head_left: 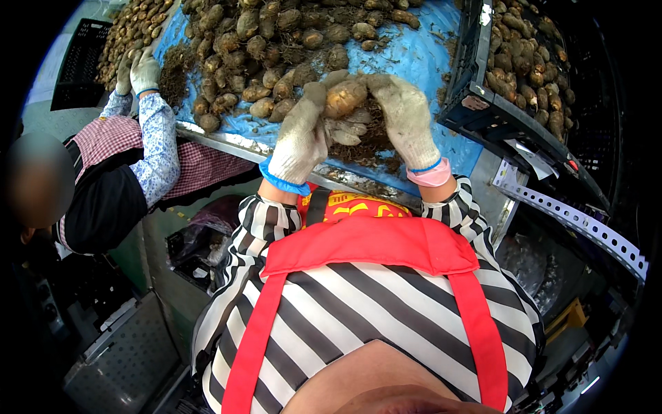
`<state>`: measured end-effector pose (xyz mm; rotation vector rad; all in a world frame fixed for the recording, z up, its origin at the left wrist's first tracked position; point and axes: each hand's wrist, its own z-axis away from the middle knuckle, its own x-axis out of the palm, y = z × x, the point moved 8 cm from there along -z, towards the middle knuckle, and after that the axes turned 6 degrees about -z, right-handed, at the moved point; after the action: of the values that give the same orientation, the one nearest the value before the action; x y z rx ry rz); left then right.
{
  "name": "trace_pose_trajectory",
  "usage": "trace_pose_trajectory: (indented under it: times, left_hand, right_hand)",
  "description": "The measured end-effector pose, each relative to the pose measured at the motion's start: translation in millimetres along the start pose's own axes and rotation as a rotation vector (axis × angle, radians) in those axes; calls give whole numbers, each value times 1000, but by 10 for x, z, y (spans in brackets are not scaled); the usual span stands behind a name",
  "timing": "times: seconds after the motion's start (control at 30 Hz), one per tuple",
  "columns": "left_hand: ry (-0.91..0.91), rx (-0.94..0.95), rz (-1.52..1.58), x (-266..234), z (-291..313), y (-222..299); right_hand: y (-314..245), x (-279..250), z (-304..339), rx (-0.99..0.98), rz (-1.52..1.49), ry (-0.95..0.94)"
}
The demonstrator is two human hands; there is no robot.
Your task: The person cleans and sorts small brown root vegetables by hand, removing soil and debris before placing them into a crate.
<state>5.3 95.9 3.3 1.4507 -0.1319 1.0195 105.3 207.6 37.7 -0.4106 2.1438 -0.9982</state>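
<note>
A small brown taro (345, 99) is held between my two hands over the near edge of the table. My left hand (303, 134), in a soiled white knit glove with a blue cuff beneath, curls under and around its left side. My right hand (407, 123), gloved the same way with a pink cuff, closes on its right side, its fingertips at the top. Below the hands, loose dark root fibres and dirt (365, 148) lie on blue sheeting (414, 58). Just beyond, a heap of hairy taros (276, 41) spreads across the sheeting.
A black plastic crate (476, 103) full of taros stands at right, beside a perforated metal strip (572, 217). At left, another person's gloved hands (141, 72) reach to the table near a second taro pile (131, 34) and a black crate (79, 65). The metal table edge (227, 141) runs before me.
</note>
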Motion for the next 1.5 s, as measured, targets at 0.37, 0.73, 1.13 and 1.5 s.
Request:
trace_pose_trajectory:
  times: [0.37,0.73,1.13,1.5]
  left_hand:
    - [-10,-82,91,-105,-10,-67]
    - [-66,-155,-299,-365,81,-238]
    - [-320,-500,-388,-585,306,25]
    - [179,769,-277,-670,-354,3377]
  right_hand:
    - [-87,49,-47,55,-220,-19]
    - [60,161,-68,73,-212,-79]
    - [321,189,123,477,-315,-201]
    - [313,275,266,488,-387,-321]
